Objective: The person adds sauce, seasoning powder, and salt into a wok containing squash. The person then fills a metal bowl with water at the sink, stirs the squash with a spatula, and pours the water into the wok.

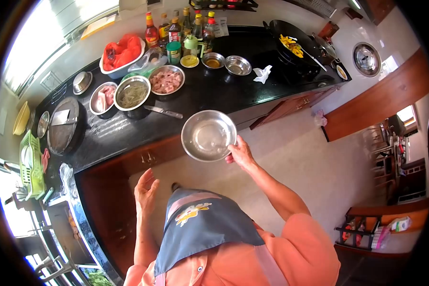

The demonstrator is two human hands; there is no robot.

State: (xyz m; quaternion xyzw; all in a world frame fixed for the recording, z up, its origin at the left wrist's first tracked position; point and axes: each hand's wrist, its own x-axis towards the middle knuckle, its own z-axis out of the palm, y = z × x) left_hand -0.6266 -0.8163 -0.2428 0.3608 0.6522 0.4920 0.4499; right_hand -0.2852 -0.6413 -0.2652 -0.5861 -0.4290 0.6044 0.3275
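The right hand (241, 153) gripped a round, silvery metal bowl (206, 133) at its four-o'clock rim; the left hand (146, 191), empty and unclenched, hung towards eight, the glossy black counter (202, 91) towards twelve.

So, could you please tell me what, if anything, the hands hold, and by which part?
The right hand holds a metal bowl by its rim; the left hand holds nothing.

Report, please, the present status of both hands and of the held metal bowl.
Right hand gripping metal bowl at rim. Left hand open, holding nothing. No food visible inside bowl. Knife on counter; nothing seen blocking hands.
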